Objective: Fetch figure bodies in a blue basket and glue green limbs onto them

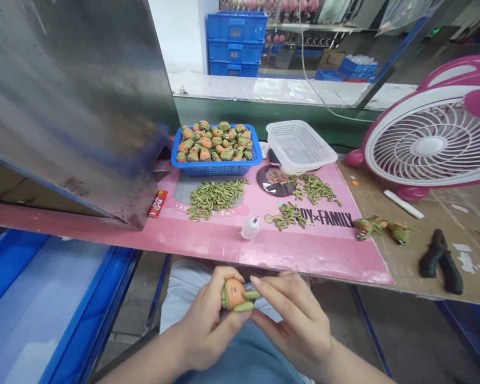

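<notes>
Toy torso (233, 295) between both hands, green arms rightward, long axis level

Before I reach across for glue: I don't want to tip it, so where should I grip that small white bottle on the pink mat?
Probably pinch the small white bottle around its rounded body, coming from above and the near edge. It stands upright, nozzle up, apart from the green pieces on the pink mat, so its sides are free.

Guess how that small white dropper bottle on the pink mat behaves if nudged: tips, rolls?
The bottle looks light: small, thin plastic. Standing upright on a narrow base with a tapered nozzle, it probably tips easily. Its round body would likely roll on the smooth pink mat.
</notes>
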Demonstrator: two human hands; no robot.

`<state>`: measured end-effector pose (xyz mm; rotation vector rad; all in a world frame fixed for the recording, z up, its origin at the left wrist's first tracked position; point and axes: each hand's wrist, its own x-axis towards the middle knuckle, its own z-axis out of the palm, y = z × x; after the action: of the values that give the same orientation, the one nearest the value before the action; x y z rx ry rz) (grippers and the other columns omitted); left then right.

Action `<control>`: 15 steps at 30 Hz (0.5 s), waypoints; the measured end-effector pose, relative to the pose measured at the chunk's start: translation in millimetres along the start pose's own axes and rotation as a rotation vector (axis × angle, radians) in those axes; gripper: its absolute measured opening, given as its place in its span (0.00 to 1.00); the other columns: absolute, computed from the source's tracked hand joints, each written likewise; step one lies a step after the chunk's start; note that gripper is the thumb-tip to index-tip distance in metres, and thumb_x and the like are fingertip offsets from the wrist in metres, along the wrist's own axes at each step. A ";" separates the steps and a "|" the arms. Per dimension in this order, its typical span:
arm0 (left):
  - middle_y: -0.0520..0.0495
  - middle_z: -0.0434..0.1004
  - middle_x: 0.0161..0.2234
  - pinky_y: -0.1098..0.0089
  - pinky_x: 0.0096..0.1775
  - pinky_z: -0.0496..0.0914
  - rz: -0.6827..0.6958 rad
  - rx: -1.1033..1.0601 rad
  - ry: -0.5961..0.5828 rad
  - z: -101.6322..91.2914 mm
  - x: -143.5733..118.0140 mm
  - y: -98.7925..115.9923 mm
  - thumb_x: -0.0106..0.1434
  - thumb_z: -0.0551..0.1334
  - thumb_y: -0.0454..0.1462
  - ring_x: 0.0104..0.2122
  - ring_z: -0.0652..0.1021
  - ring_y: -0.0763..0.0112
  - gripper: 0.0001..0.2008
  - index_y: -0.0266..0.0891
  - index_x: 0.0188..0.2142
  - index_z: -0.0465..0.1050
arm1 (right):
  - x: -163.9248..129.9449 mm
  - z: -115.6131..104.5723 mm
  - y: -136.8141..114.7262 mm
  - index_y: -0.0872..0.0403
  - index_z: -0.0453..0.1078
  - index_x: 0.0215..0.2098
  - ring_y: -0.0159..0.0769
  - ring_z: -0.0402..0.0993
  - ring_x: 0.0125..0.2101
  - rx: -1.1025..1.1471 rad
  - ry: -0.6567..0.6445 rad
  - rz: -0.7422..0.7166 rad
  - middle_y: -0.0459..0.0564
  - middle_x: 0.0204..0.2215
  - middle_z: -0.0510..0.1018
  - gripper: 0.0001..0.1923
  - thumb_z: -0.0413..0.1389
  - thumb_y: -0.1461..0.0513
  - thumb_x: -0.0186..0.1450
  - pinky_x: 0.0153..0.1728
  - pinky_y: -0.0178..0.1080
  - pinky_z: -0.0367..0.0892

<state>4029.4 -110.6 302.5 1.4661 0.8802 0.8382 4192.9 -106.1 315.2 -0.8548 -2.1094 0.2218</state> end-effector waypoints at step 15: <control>0.52 0.73 0.32 0.71 0.37 0.65 -0.246 -0.527 0.208 25.8 20.9 -33.0 0.51 0.64 0.48 0.33 0.73 0.70 0.17 0.46 0.38 0.65 | -15.3 12.1 16.9 0.54 0.53 0.56 0.34 0.70 0.21 -0.009 0.016 0.195 0.49 0.25 0.76 0.20 0.45 0.58 0.67 0.22 0.34 0.69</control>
<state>4060.0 -102.5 268.0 0.8066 0.8866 0.9571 4198.7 -101.6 290.4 -1.0649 -2.0134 0.3068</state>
